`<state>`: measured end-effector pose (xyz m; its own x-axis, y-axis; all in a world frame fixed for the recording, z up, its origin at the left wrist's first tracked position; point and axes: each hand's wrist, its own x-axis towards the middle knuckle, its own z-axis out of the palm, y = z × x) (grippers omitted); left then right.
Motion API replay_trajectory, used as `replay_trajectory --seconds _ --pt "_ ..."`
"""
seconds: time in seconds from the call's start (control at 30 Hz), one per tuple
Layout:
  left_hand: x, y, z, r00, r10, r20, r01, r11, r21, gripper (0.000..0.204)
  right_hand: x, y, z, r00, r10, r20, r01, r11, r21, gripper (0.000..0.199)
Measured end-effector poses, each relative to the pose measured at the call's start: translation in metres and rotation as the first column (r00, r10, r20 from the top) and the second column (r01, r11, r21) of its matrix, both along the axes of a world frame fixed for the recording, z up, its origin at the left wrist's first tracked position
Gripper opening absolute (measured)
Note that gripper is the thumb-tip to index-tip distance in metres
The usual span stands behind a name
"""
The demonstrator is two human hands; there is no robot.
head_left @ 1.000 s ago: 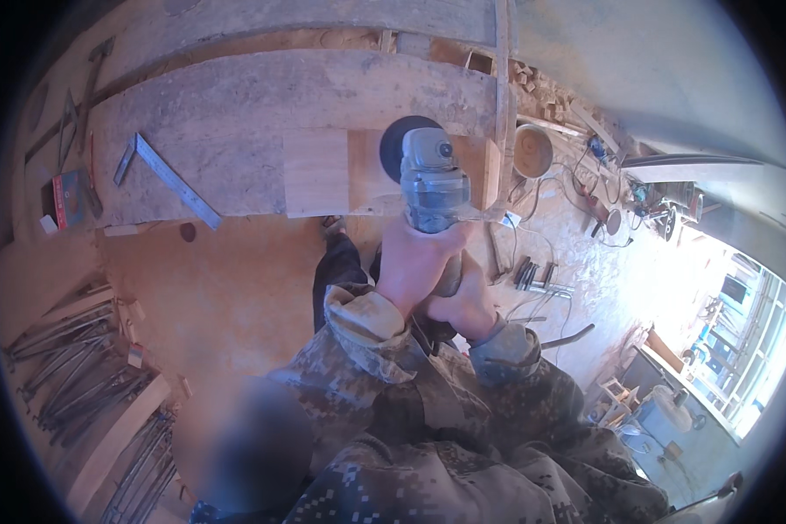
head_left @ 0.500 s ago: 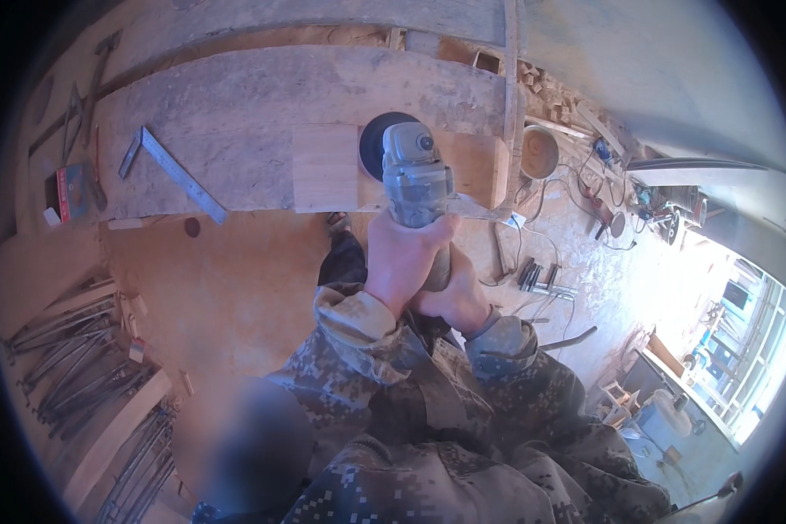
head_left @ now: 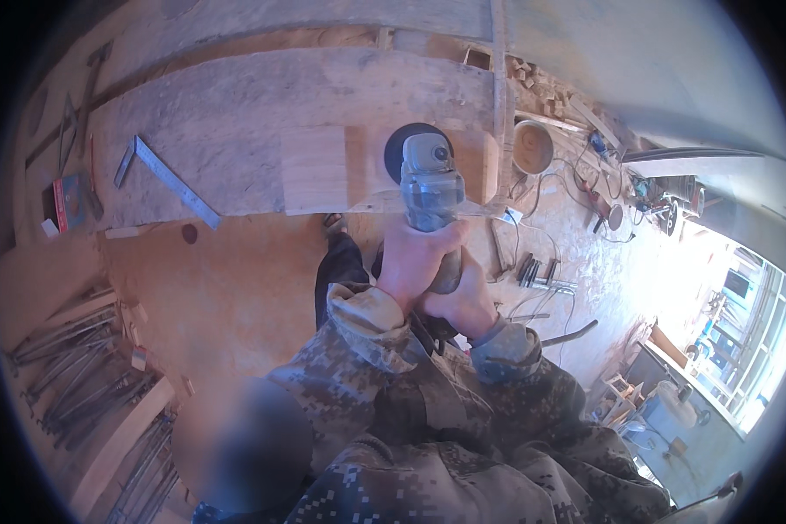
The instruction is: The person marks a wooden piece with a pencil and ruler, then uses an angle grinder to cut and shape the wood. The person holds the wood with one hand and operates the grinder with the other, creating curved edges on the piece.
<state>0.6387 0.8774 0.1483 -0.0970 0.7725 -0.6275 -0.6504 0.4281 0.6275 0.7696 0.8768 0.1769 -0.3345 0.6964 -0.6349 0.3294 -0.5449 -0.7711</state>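
Observation:
Both of my hands are closed around an angle grinder (head_left: 432,188) with a dusty grey body. My left hand (head_left: 413,258) wraps the body behind the gear head, and my right hand (head_left: 465,301) grips the rear of the handle. The round black sanding disc (head_left: 402,150) under the head lies over a pale wooden board (head_left: 314,170). This board rests along the near edge of a worn workbench (head_left: 236,100). Part of the board is hidden beneath the disc and grinder.
On the bench's left lie a metal try square (head_left: 176,182), a red-and-blue box (head_left: 70,201) and a hammer (head_left: 92,83). Metal clamps (head_left: 83,371) are heaped at lower left. Power tools with cables (head_left: 598,205) and a round wooden piece (head_left: 533,147) are to the right.
The grinder and both hands have moved right along the board, and slightly nearer to me. My grip stays the same. The whole view has shifted a little.

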Motion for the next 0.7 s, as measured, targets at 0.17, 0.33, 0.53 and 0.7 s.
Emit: replay_trajectory --seconds 0.17,0.33,0.53,0.7 --pt "0.009 -0.002 0.001 0.998 -0.022 0.050 0.022 1.000 0.000 0.017 0.009 -0.003 0.009 0.997 0.038 0.068 -0.040 0.999 0.035 0.080" --pt "-0.004 0.000 0.011 0.992 -0.025 -0.124 0.021 0.999 -0.029 0.019 0.001 0.002 0.005 0.998 0.064 -0.011 -0.064 0.998 -0.004 0.083" --pt "-0.023 0.008 0.019 0.985 0.028 -0.171 -0.034 0.999 -0.033 0.018 -0.013 0.011 -0.007 0.993 0.093 -0.078 -0.094 0.995 -0.015 0.086" --pt "-0.027 0.008 0.017 0.980 0.029 -0.195 -0.036 0.999 -0.034 0.018 -0.017 0.014 -0.007 0.991 0.109 -0.082 -0.111 0.993 -0.024 0.087"
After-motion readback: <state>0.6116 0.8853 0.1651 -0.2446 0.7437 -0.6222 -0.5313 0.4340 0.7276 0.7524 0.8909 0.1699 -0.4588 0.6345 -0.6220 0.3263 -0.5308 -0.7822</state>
